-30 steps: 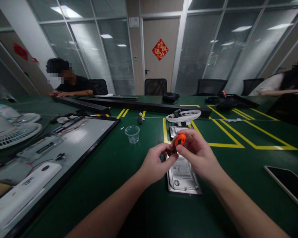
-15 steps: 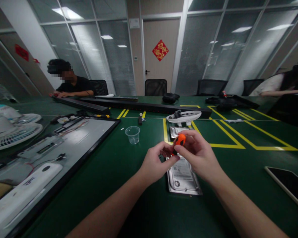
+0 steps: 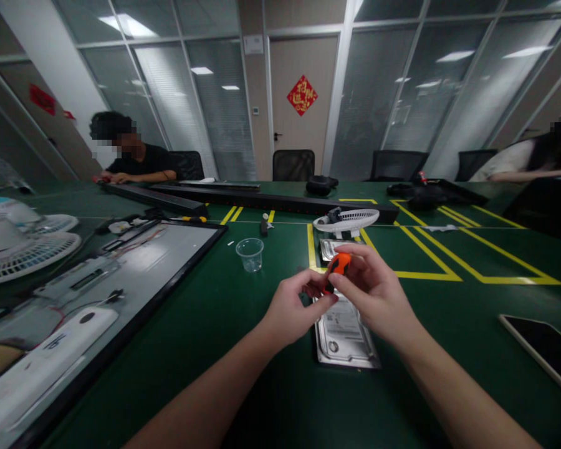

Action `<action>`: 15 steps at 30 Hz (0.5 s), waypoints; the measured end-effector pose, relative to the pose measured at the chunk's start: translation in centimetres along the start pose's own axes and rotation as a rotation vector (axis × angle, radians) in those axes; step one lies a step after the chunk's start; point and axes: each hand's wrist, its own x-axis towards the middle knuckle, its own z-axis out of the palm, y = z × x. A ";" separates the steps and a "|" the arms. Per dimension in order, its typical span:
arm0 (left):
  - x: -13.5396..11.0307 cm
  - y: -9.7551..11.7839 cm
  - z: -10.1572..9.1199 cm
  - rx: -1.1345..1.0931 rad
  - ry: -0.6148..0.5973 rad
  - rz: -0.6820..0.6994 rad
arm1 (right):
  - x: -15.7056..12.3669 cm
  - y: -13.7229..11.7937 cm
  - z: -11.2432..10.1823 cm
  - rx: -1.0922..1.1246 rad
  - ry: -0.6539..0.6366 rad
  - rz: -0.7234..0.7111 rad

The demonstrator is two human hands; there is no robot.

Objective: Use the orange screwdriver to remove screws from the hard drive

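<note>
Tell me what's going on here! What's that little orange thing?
The camera wearer's right grip holds an orange and black handle over a silver hard drive. The left grip is at the handle's lower end, where fingers hide the tip. The drive lies on a green table, with a clear plastic cup to its left and a phone to its right. Another person in black sits at the far left.

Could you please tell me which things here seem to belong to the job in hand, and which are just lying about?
Apparently in the job:
orange-and-black tool, in the right hand
nearer hard drive, beneath it

Apparently just lying about, untouched:
phone
white grille
clear plastic cup
</note>
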 end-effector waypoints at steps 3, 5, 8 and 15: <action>0.1 -0.2 -0.1 -0.008 -0.017 -0.016 | 0.0 -0.1 -0.1 0.067 -0.039 0.028; 0.1 -0.4 -0.1 -0.021 -0.029 -0.018 | -0.1 -0.1 -0.1 0.127 -0.074 0.064; 0.0 -0.4 -0.2 -0.040 -0.034 -0.005 | -0.1 -0.2 0.1 0.137 -0.082 0.081; -0.1 0.3 0.0 -0.061 0.013 -0.019 | -0.1 -0.3 0.3 0.015 0.000 -0.015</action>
